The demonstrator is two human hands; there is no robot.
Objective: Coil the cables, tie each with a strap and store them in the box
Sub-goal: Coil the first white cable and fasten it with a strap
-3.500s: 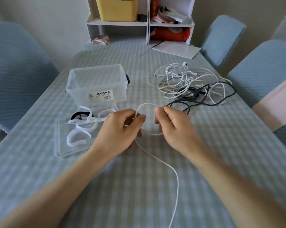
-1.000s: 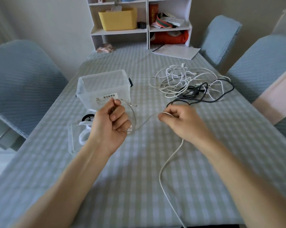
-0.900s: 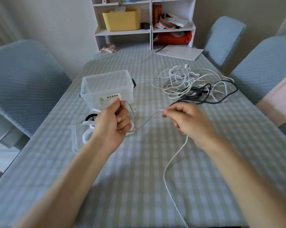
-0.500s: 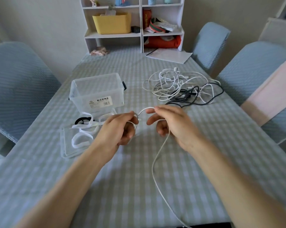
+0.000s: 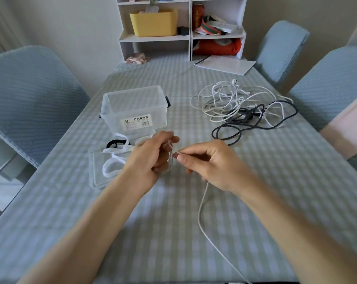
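The left hand (image 5: 151,158) curls round a few small loops of a thin white cable (image 5: 202,203), while the right hand (image 5: 210,162) pinches it just beside. Its loose end trails near, off the table (image 5: 276,181). The clear box (image 5: 133,108) stands far left.

White cable (image 5: 201,212) runs off bottom edge; its coils mostly hidden inside left hand (image 5: 151,158); box label (image 5: 137,121) small print unreadable.
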